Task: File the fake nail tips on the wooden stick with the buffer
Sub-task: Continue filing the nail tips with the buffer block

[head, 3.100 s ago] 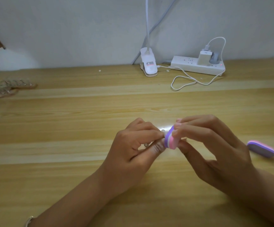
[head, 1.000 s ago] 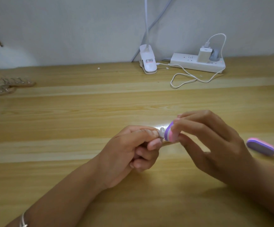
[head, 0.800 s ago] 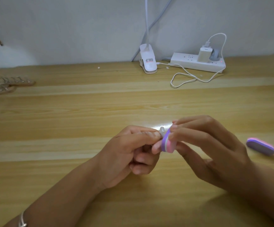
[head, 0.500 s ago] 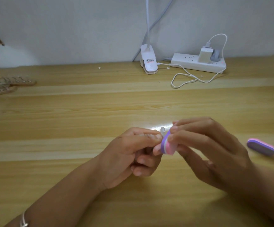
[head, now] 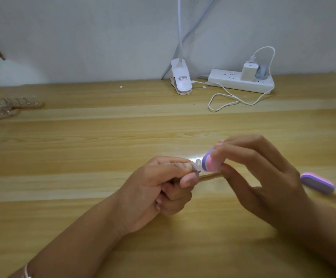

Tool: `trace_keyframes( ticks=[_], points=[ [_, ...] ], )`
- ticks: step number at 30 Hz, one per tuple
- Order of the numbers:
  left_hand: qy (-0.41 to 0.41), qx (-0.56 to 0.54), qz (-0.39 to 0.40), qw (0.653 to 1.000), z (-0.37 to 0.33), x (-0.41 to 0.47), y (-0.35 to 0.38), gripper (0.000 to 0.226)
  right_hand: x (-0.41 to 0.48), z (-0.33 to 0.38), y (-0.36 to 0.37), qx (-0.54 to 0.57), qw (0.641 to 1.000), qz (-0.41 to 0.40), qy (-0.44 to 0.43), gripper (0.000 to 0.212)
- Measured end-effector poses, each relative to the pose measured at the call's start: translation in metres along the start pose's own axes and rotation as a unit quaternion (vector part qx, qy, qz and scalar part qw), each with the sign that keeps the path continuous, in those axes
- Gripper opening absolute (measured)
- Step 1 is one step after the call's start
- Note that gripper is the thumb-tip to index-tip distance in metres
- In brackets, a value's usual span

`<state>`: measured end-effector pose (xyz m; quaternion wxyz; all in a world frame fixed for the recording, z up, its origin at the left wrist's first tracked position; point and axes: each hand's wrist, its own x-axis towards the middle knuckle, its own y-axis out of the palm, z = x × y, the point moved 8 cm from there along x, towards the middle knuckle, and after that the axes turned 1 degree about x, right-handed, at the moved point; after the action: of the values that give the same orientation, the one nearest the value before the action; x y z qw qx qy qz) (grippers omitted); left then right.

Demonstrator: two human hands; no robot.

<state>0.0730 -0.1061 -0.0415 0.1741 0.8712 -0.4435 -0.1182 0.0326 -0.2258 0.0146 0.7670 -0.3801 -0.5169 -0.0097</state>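
My left hand (head: 159,189) grips a wooden stick, most of it hidden in the fist. A clear fake nail tip (head: 197,164) shows at the thumb and forefinger, and a bit of the stick (head: 209,175) pokes out to the right under the buffer. My right hand (head: 259,175) pinches a small purple-and-pink buffer (head: 210,162) between fingertips and thumb. The buffer's purple edge sits right beside the nail tip, nearly touching it.
A second purple-and-pink buffer (head: 317,182) lies on the wooden table (head: 103,137) at the right. More sticks with clear nail tips (head: 8,107) lie at the far left. A white lamp clamp (head: 180,81), power strip (head: 241,81) and looped cable (head: 229,99) sit at the back.
My right hand has lifted the buffer up and slightly right, off the nail tip. My left hand keeps its grip on the stick in about the same place.
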Motion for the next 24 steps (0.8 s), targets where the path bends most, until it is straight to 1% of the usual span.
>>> trace_keyframes(
  ticks=[3, 4, 6, 8, 10, 13, 16, 17, 19, 21, 22, 24],
  points=[
    [0.005, 0.006, -0.002, 1.000, 0.001, 0.000, 0.001, 0.025, -0.005, 0.017, 0.010, 0.028, 0.999, 0.011, -0.044, 0.032],
    [0.003, 0.009, -0.001, 1.000, 0.002, 0.000, 0.002, 0.025, -0.006, 0.015, 0.011, 0.027, 0.998, 0.019, -0.045, 0.032],
    [-0.006, 0.010, 0.002, 1.000, 0.002, -0.001, 0.001, 0.026, -0.004, 0.000, 0.006, 0.019, 1.000, 0.014, -0.015, 0.029],
    [-0.013, 0.010, 0.002, 1.000, 0.003, -0.002, 0.001, 0.029, -0.002, -0.006, 0.000, 0.016, 1.000, -0.008, 0.007, 0.029],
    [-0.013, 0.007, 0.002, 1.000, 0.004, -0.001, 0.002, 0.030, -0.003, 0.004, 0.001, 0.035, 0.999, -0.014, -0.008, 0.025],
    [-0.012, -0.005, 0.001, 1.000, 0.005, -0.001, 0.002, 0.027, -0.006, 0.014, 0.010, 0.029, 0.998, 0.017, -0.046, 0.026],
    [-0.013, -0.007, 0.004, 1.000, 0.002, -0.001, 0.001, 0.025, -0.001, -0.003, 0.001, 0.010, 1.000, 0.007, -0.006, 0.032],
    [-0.014, -0.002, 0.003, 1.000, 0.002, -0.001, 0.001, 0.026, 0.000, -0.004, -0.001, 0.016, 1.000, -0.004, 0.000, 0.031],
    [-0.016, 0.006, -0.001, 1.000, 0.004, 0.000, 0.002, 0.028, -0.001, 0.007, 0.000, 0.039, 0.999, -0.008, -0.020, 0.027],
    [-0.019, 0.007, -0.001, 1.000, 0.005, 0.000, 0.004, 0.029, -0.006, 0.019, 0.009, 0.033, 0.998, 0.013, -0.051, 0.029],
    [-0.021, 0.007, -0.001, 1.000, 0.005, -0.001, 0.004, 0.029, -0.007, 0.017, 0.010, 0.017, 0.998, 0.023, -0.053, 0.031],
    [-0.022, 0.013, -0.006, 1.000, 0.004, -0.001, 0.002, 0.029, -0.004, 0.000, 0.007, -0.010, 0.999, 0.026, -0.018, 0.030]
  ],
)
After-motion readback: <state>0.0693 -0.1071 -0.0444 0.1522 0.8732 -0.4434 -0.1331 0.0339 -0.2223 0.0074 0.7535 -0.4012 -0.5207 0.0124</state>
